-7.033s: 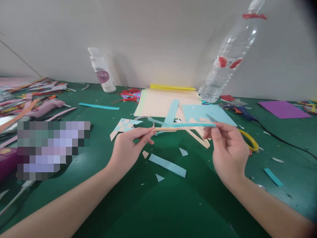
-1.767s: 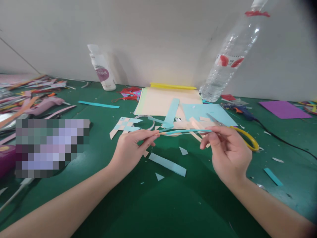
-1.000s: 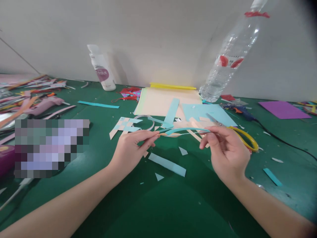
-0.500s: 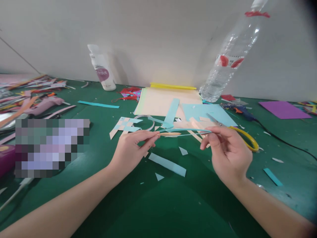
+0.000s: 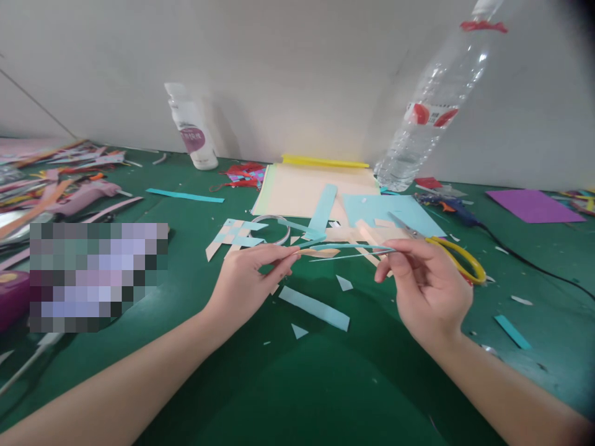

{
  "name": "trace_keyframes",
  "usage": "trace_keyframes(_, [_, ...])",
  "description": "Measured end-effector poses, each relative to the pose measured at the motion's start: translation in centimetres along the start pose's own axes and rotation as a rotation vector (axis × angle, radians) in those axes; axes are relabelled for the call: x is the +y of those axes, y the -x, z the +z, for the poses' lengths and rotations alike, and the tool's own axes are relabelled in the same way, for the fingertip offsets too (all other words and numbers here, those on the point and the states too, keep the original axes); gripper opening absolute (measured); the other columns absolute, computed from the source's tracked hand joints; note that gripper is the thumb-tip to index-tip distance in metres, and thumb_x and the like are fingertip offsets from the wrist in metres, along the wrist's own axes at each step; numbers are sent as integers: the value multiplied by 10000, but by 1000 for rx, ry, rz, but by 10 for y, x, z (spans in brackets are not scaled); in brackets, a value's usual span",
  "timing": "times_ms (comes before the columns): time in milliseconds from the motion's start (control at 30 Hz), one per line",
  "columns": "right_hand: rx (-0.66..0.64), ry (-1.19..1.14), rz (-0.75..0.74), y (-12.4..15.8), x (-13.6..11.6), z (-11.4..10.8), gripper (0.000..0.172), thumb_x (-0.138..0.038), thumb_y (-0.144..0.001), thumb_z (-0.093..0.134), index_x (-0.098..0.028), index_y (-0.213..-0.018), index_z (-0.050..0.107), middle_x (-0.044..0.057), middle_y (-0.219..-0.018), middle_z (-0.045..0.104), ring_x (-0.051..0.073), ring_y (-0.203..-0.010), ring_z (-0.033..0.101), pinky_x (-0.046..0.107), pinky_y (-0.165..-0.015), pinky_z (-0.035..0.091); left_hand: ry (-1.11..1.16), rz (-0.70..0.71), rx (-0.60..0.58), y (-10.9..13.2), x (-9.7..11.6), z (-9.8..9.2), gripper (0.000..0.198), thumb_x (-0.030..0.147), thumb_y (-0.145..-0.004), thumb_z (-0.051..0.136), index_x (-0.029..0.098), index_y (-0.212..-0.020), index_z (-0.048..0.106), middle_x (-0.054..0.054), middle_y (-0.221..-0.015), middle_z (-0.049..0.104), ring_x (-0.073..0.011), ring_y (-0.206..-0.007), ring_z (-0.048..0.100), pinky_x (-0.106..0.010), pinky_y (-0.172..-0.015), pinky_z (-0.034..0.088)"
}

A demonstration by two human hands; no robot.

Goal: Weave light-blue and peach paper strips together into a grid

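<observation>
My left hand [image 5: 246,282] pinches one end of a thin bundle of light blue and peach paper strips [image 5: 341,249], held edge-on above the green mat. My right hand [image 5: 427,291] pinches the other end between thumb and forefinger. The strips are slightly apart in the middle. A woven blue and peach paper patch [image 5: 232,236] lies just beyond my left hand, next to a clear tape ring [image 5: 272,224]. Yellow-handled scissors [image 5: 446,251] lie behind my right hand.
A peach paper pad [image 5: 302,189] and a light blue sheet [image 5: 395,214] lie ahead. A tilted water bottle [image 5: 432,99] and a glue bottle [image 5: 190,130] stand by the wall. Blue scraps [image 5: 316,308] litter the mat. A pile of scraps is at left; a purple sheet [image 5: 532,204] and a cable at right.
My hands have drawn a little closer and lower since the oldest frame. The strips bowed apart, then flattened; a peach strip now shows hanging between the blue ones.
</observation>
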State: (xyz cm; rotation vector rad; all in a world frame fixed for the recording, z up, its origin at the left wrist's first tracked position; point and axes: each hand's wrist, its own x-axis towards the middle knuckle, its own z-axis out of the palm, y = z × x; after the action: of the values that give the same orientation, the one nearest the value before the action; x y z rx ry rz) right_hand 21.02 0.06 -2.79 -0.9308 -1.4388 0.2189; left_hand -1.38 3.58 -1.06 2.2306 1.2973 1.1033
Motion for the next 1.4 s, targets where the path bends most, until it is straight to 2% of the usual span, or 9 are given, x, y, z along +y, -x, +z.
trace_keyframes(267, [-17,-22,-14,1,-1,0,284,-52,-847,514,-267,-986,635,-23,-847,618,76,-553,586,261,-514,475,22,-21,-3,-1,0,1,168,257,-823,600,213,-929,722,17,-731,714,-100,-573,647,-161,-503,530])
trace_keyframes(467, [-71,-42,3,2,1,-1,286,-52,-850,508,-264,-1002,625,-13,-886,616,79,-572,587,266,-538,487,28,32,-4,-1,0,0,166,240,-826,594,198,-929,717,4,-805,724,-94,-562,637,-182,-537,535])
trace_keyframes(567, [-133,-29,-26,3,1,-2,298,-40,-840,515,-255,-1022,613,-5,-901,621,88,-601,598,266,-552,497,30,109,-2,-2,1,1,154,207,-828,588,184,-907,718,-7,-806,721,-105,-614,642,-201,-583,532])
trace_keyframes(733, [-243,24,-119,4,-5,-2,307,-11,-823,525,-234,-1019,601,3,-919,635,94,-658,598,259,-601,507,-19,340,12,-1,1,3,129,164,-824,601,184,-892,709,-26,-839,688,-130,-748,629,-267,-685,488])
trace_keyframes(867, [-285,103,-254,3,-12,-1,299,7,-799,553,-208,-1003,593,7,-861,654,128,-809,611,256,-673,507,-61,429,17,1,3,4,124,155,-824,607,202,-893,699,-18,-837,650,-129,-746,598,-311,-713,438])
trace_keyframes(1000, [-265,75,-318,2,-16,0,304,2,-788,554,-200,-1012,589,25,-841,629,155,-798,589,318,-684,503,-61,406,43,2,6,5,122,152,-827,603,207,-892,691,-11,-848,644,-123,-744,587,-311,-724,437])
trace_keyframes(1267, [-215,130,-319,4,-13,0,292,-38,-784,535,-252,-978,576,8,-802,625,167,-726,582,428,-779,470,-40,210,67,4,7,3,141,203,-851,566,233,-904,693,-9,-870,650,-132,-749,604,-318,-765,480])
trace_keyframes(1400, [-259,153,-307,3,-14,1,273,-39,-798,523,-249,-966,567,2,-820,643,163,-751,596,454,-861,430,-19,262,60,5,9,3,142,203,-842,581,260,-904,696,-8,-868,651,-146,-788,602,-324,-768,481])
